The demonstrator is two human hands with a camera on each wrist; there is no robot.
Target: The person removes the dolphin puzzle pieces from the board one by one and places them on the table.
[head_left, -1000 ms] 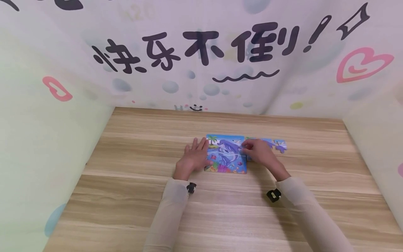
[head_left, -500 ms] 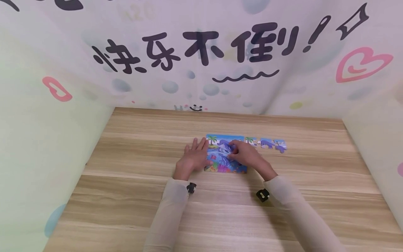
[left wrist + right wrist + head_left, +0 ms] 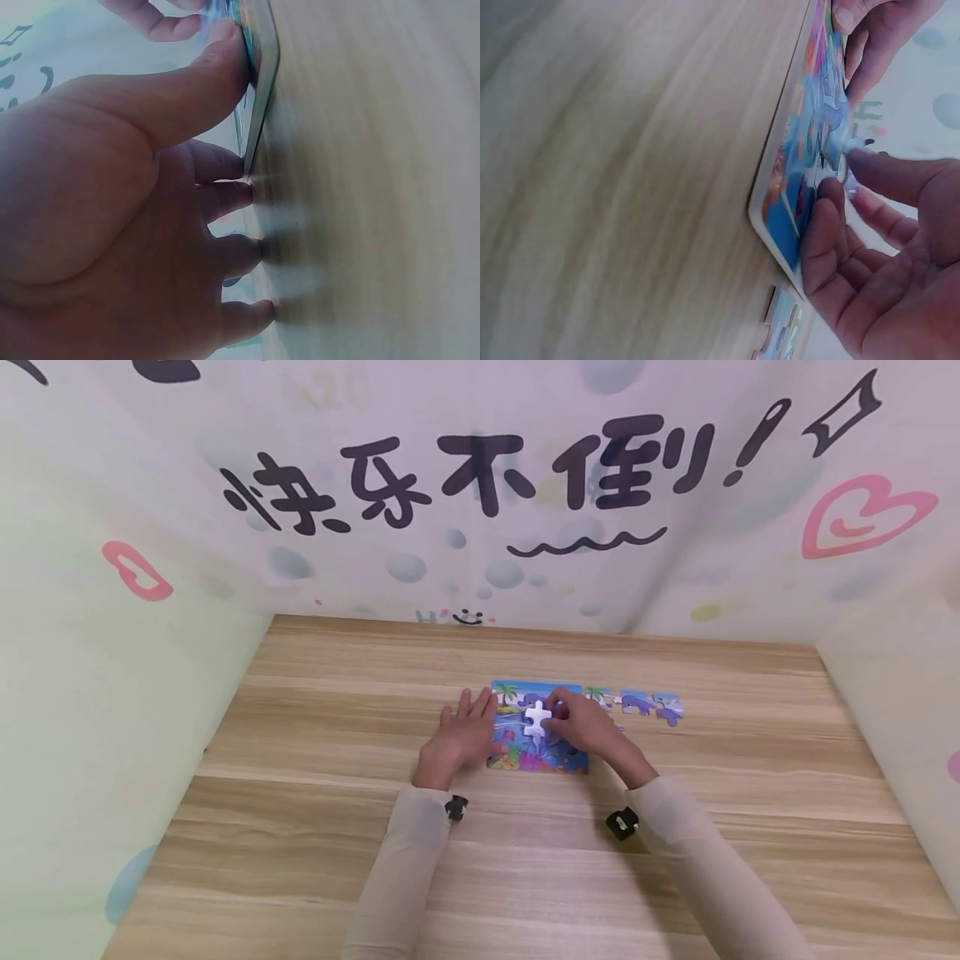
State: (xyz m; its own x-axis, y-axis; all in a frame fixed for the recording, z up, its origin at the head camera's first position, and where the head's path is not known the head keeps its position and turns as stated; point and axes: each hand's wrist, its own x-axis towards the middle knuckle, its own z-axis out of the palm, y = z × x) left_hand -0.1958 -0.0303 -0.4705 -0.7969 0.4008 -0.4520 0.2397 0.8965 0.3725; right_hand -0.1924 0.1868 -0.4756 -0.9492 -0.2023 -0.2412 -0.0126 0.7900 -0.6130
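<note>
A dolphin jigsaw puzzle (image 3: 505, 733) in a flat tray lies at the middle of the wooden table. My left hand (image 3: 462, 739) rests at its left edge, fingers spread on the table and thumb (image 3: 214, 71) on the tray's rim. My right hand (image 3: 588, 724) is over the right half of the picture. Between its thumb and fingers it pinches a jigsaw piece (image 3: 537, 718), which looks whitish in the head view. The right wrist view shows this piece raised at a tilt from the picture; part of it is hidden by the fingertips.
To the right of the tray lie loose pieces: one with a palm tree (image 3: 597, 695), one with a dolphin's head (image 3: 636, 702) and another purple-blue one (image 3: 668, 708). More loose pieces are partly behind the right hand. A printed cloth wall (image 3: 420, 585) borders the table's far edge.
My right hand has moved left from the tray's right edge to over the picture. The piece in its fingers has come into view, pale and tilted. My left hand has stayed put.
</note>
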